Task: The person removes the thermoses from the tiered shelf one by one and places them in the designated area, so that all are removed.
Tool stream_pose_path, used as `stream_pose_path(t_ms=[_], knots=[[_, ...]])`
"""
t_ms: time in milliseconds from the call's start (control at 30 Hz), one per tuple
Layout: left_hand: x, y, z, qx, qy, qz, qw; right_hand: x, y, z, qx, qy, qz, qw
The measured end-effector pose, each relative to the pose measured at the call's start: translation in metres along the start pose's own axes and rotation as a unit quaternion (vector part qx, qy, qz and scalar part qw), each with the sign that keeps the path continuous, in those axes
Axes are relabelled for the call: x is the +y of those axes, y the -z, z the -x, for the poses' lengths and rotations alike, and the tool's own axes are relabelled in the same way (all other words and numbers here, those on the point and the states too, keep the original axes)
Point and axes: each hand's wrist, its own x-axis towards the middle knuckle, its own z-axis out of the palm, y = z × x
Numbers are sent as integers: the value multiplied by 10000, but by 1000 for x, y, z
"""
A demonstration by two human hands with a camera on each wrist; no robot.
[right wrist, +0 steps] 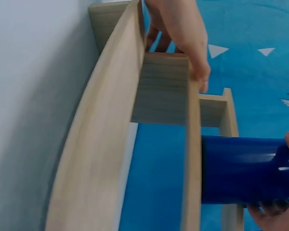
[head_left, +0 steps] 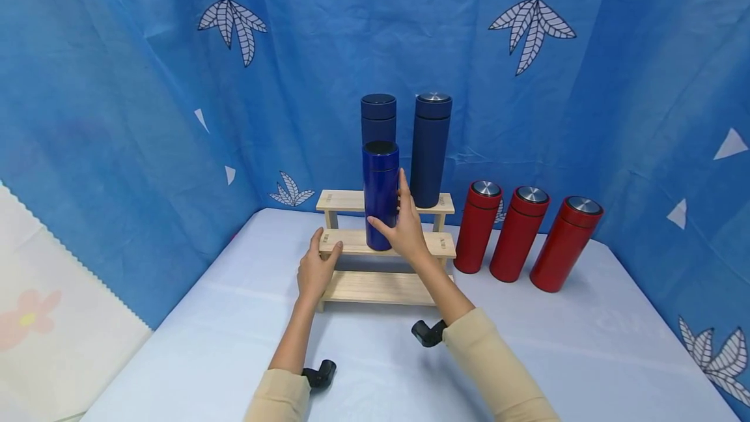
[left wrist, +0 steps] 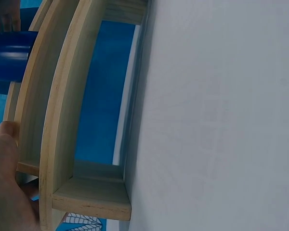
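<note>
My right hand [head_left: 407, 230] grips a glossy blue thermos bottle [head_left: 379, 191], thumb on its near left side and fingers along its right. The bottle is upright with its base at the middle tier of a three-tier wooden shelf stand [head_left: 375, 286]; in the right wrist view the bottle [right wrist: 245, 168] meets the board with no visible gap. My left hand [head_left: 315, 271] holds the left end of that middle tier between thumb and fingers, also seen in the left wrist view, where the hand [left wrist: 7, 178] is partly cut off.
Two dark blue thermos bottles, a left one [head_left: 378, 124] and a right one [head_left: 430, 148], stand on the top tier. Three red thermos bottles [head_left: 478, 230] stand on the white table [head_left: 375, 363] right of the stand. A blue patterned curtain [head_left: 351, 31] hangs behind.
</note>
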Motion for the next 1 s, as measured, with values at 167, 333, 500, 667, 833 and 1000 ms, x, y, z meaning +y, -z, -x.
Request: stream_pose_path(t_ms=[167,333,500,667,833,1000], knots=[[1,0,1,-51,24,34,10000,1,-1,6,197,-80,156,9997],[0,0,1,-59,35,10,10000,-3,4,20,444,74,184,9988],[-1,-1,1,-35,45,-26,10000,-11,17,39,509,217,256,9981],[-1,-1,3,-51,67,16,10000,-16,41,60,591,321,277,9974],[-1,-2,3,46,4,28,10000,-17,75,75,842,461,340,9948],[-1,-2,2,77,-34,-2,10000,-33,119,89,1194,357,793,9890]])
